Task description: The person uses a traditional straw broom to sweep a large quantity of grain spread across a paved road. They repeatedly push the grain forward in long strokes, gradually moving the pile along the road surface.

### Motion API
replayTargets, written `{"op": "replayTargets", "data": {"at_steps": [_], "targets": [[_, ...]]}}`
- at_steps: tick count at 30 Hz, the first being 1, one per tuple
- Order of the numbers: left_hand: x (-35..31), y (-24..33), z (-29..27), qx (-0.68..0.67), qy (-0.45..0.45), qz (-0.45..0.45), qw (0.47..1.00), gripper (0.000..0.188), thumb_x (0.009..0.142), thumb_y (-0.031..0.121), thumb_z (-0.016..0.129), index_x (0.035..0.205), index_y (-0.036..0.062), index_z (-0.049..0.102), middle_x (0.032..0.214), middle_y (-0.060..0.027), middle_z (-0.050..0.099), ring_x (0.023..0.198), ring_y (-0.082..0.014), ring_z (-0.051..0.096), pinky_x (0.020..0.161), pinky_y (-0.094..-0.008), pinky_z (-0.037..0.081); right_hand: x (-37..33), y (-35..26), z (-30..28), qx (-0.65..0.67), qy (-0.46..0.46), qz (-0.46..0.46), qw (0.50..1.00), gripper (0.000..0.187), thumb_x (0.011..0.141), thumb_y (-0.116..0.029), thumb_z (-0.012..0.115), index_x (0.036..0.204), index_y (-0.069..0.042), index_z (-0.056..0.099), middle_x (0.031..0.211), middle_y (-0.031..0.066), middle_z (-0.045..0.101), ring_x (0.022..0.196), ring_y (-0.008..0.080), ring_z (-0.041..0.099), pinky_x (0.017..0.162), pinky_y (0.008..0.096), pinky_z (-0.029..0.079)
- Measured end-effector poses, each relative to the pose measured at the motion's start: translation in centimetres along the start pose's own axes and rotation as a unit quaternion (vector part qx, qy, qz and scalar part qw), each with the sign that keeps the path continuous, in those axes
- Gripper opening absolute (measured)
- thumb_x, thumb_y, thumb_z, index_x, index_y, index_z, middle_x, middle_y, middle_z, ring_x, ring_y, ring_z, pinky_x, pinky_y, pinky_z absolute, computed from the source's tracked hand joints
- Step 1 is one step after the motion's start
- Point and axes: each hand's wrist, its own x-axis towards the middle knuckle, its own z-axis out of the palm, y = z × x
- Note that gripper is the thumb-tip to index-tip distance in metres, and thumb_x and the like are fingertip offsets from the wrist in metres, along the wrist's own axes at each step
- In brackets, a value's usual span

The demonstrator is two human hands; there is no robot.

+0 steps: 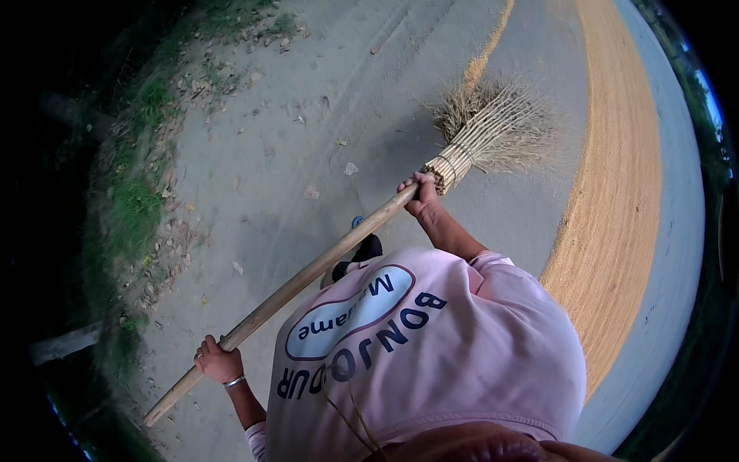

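Observation:
A long twig broom (304,276) slants across in front of me, its wooden handle low at the left and its bound head of twigs up at the right. Near the handle's lower end, my left hand (218,359) is wrapped round the wood; a ring and a bracelet show on it. My right hand (420,194) grips the handle just below the twig bundle. The spread twigs reach the near end of a thin line of golden grain (485,58) on the grey pavement. Whether they press on the ground I cannot tell.
A wide band of golden grain (620,169) curves along the right side. Grass (137,212) and dry leaves (173,246) edge the pavement (269,169) at the left. My dark shoe (368,248) shows beneath the handle. A few pale scraps (351,169) lie on the ground.

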Motion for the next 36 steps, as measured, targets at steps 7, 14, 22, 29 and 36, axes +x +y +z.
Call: {"op": "replayTargets", "data": {"at_steps": [7, 14, 22, 29, 36], "targets": [[-8.8, 1.9, -4.3, 0.067, -0.008, -0.127, 0.990, 0.015, 0.059, 0.010, 0.056, 0.066, 0.0098, 0.042, 0.060, -0.0040, 0.050, 0.059, -0.0242, 0.051, 0.055, -0.0348, 0.037, 2.6, 6.9, 7.7, -0.098, -0.091, 0.117, 0.984, 0.021, 0.079, -0.023, 0.051, 0.069, -0.008, 0.042, 0.055, 0.0072, 0.044, 0.051, 0.0232, 0.046, 0.053, 0.0362, 0.044], [-13.7, 2.3, -12.2, 0.173, -0.029, -0.202, 0.963, 0.017, 0.064, 0.015, 0.058, 0.066, 0.0102, 0.041, 0.057, -0.0030, 0.047, 0.056, -0.0231, 0.049, 0.051, -0.0351, 0.035, 1.8, 15.7, 11.8, -0.185, -0.078, 0.246, 0.948, 0.018, 0.081, -0.016, 0.047, 0.067, -0.009, 0.040, 0.051, 0.0050, 0.041, 0.046, 0.0202, 0.043, 0.047, 0.0343, 0.042], [-11.5, 4.2, -18.0, 0.255, -0.034, -0.165, 0.952, 0.019, 0.071, 0.021, 0.057, 0.065, 0.0110, 0.042, 0.057, -0.0008, 0.045, 0.056, -0.0195, 0.049, 0.050, -0.0324, 0.034, 2.5, 16.6, 6.9, -0.191, -0.032, 0.270, 0.943, 0.014, 0.081, -0.016, 0.047, 0.071, -0.008, 0.041, 0.052, 0.0058, 0.041, 0.047, 0.0210, 0.043, 0.048, 0.0342, 0.043], [-6.1, 4.7, -14.7, 0.151, -0.013, -0.039, 0.988, 0.019, 0.071, 0.019, 0.057, 0.065, 0.0103, 0.041, 0.060, -0.0022, 0.045, 0.060, -0.0199, 0.049, 0.057, -0.0338, 0.038, 1.1, 6.2, -3.8, -0.115, 0.092, 0.196, 0.970, 0.025, 0.079, -0.019, 0.044, 0.057, -0.009, 0.039, 0.049, 0.0044, 0.039, 0.046, 0.0197, 0.040, 0.048, 0.0320, 0.042], [-6.4, -1.3, -9.4, 0.096, -0.058, -0.079, 0.990, 0.018, 0.065, 0.015, 0.058, 0.073, 0.0081, 0.043, 0.068, -0.0054, 0.051, 0.069, -0.0250, 0.050, 0.066, -0.0372, 0.037, -3.2, 7.5, -1.1, -0.055, 0.129, 0.134, 0.981, 0.018, 0.071, -0.014, 0.046, 0.055, -0.011, 0.038, 0.047, 0.0029, 0.036, 0.045, 0.0188, 0.038, 0.047, 0.0320, 0.040]]}}
